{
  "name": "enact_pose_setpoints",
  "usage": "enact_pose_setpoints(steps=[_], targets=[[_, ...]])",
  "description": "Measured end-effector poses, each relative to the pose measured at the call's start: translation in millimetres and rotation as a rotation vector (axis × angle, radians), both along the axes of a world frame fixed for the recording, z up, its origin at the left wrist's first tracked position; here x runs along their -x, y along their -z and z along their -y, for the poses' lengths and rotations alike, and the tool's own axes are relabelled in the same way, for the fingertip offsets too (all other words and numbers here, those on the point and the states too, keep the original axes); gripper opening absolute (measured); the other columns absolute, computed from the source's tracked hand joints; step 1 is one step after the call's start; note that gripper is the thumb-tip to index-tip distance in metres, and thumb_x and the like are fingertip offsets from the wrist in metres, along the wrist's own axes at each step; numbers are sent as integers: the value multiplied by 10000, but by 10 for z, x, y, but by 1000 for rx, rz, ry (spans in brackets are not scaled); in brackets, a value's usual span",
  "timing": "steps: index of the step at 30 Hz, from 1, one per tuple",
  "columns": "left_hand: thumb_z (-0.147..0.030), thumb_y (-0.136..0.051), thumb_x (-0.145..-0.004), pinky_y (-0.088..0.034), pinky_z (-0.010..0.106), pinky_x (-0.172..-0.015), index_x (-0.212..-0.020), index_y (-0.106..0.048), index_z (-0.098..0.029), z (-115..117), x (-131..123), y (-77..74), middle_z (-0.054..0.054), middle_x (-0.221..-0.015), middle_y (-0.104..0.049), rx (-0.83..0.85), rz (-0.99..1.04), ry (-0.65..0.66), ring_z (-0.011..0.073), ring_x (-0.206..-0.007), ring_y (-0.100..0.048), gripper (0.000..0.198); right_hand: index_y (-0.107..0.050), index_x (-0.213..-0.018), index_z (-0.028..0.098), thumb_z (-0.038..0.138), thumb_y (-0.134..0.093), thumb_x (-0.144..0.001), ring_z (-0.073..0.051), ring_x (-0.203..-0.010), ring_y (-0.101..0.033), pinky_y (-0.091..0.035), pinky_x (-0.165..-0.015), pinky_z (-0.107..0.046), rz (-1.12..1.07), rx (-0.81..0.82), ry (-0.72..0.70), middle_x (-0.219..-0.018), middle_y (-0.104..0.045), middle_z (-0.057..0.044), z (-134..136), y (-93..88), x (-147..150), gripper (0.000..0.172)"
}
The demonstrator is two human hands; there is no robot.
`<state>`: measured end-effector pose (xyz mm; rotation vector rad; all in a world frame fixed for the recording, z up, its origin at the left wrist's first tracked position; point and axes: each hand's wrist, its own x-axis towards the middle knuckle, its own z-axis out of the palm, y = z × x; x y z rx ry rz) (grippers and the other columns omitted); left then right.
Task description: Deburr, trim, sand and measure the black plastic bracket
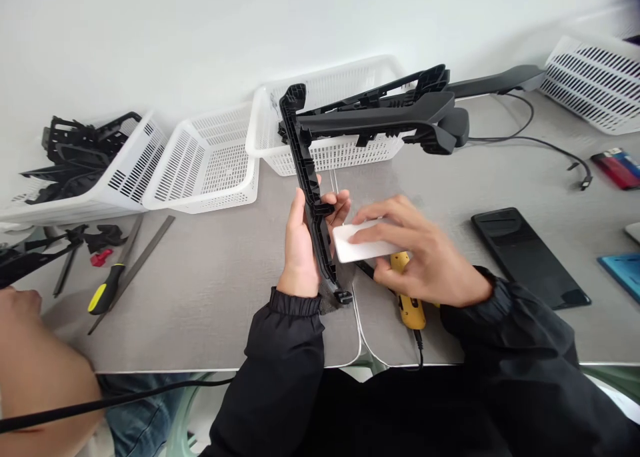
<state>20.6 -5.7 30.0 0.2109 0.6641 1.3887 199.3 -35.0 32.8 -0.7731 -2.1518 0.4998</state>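
A long black plastic trim piece (313,207), ribbed on the side I see, lies at a slant across my left hand (299,247). My thumb is on its left side and curled fingertips show on its right. My right hand (415,250) grips a flat white rectangular block (367,240) with rounded corners. The block's left end is close beside the trim piece; whether they touch I cannot tell. Partly under my right hand lies a yellow corded tool (413,312), its upper part hidden.
Behind my hands, a white basket (330,157) has more black trim pieces (380,118) across it. To its left stand a white basket (205,190) and one with black parts (85,150). A phone (530,257) lies right. A co-worker's arm (40,357), files and a screwdriver (106,289) are left.
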Motion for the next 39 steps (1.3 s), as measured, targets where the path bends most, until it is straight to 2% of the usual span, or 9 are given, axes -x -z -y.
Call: enact_pose_setpoints(steps=[5, 11, 15, 19, 24, 28, 30, 32, 39], targets=[[-468, -514, -1116, -614, 412, -1004, -1226, -757, -252, 51, -35, -40, 21, -800, -753, 21, -16, 97, 242, -1034, -803, 343, -725, -1191, 304, 73, -687, -830, -337, -1187, -665, -542, -1014, -545, -79, -22, 62, -1339, -693, -96, 0, 49, 53, 431], [-489, -539, -1104, -581, 398, -1065, -1224, -767, -246, 81, -64, -6, 25, -816, -743, 20, 11, 141, 247, -1152, -780, 354, -726, -1180, 263, 38, -667, -861, -350, -1305, -626, -541, -1055, -583, -94, -48, 77, -1390, -635, -132, 4, 133, 169, 394], [-491, -545, -1101, -586, 412, -1056, -1229, -756, -256, 66, -43, -1, 18, -800, -738, 36, 37, 145, 248, -1141, -787, 340, -726, -1173, 275, 42, -652, -862, -324, -1239, -658, -559, -1041, -576, -99, -33, -13, -1292, -680, -106, 8, 110, 170, 396], [-428, -547, -1108, -592, 382, -1032, -1246, -753, -252, 34, -10, -24, 8, -751, -727, 52, 13, 77, 228, -1043, -808, 304, -739, -1150, 282, 18, -629, -836, -304, -1190, -669, -584, -1000, -538, -76, -31, -94, -1296, -703, -89, -12, 83, 84, 424], [-407, -595, -1062, -595, 370, -996, -1255, -759, -213, 35, 11, -39, 9, -739, -729, 10, -26, 47, 237, -1008, -802, 319, -765, -1128, 299, 37, -661, -830, -307, -1167, -666, -585, -982, -515, -97, 10, 99, -1273, -683, -83, -58, 38, -109, 411], [-390, -634, -966, -583, 347, -958, -1217, -797, -179, 87, -49, 3, 68, -999, -817, -22, -191, 47, 269, -1110, -769, 366, -738, -1259, 312, 63, -685, -841, -328, -1272, -655, -569, -1060, -539, -195, 21, 163, -1355, -665, -92, -43, 28, -89, 489], [-419, -631, -988, -569, 334, -972, -1233, -797, -190, 105, -91, 45, 70, -1168, -819, -77, -262, 9, 264, -1170, -744, 376, -725, -1294, 315, 58, -671, -846, -332, -1282, -655, -568, -1061, -553, -191, 11, 151, -1373, -679, -93, -30, 45, -32, 520], [-475, -647, -1015, -566, 333, -973, -1281, -779, -213, 111, -120, 84, 59, -1228, -811, -107, -287, 15, 259, -1186, -738, 396, -724, -1292, 314, 56, -661, -851, -332, -1269, -661, -571, -1050, -559, -178, -1, 155, -1360, -696, -91, -23, 65, 13, 515], [-679, -657, -983, -577, 321, -665, -1231, -742, -181, 144, -138, 56, 53, -816, -773, -242, -340, 310, 246, -763, -760, 562, -742, -1215, 278, 66, -678, -873, -345, -1249, -672, -558, -1041, -583, -162, -144, 309, -1361, -708, -117, -79, 96, -24, 407]])
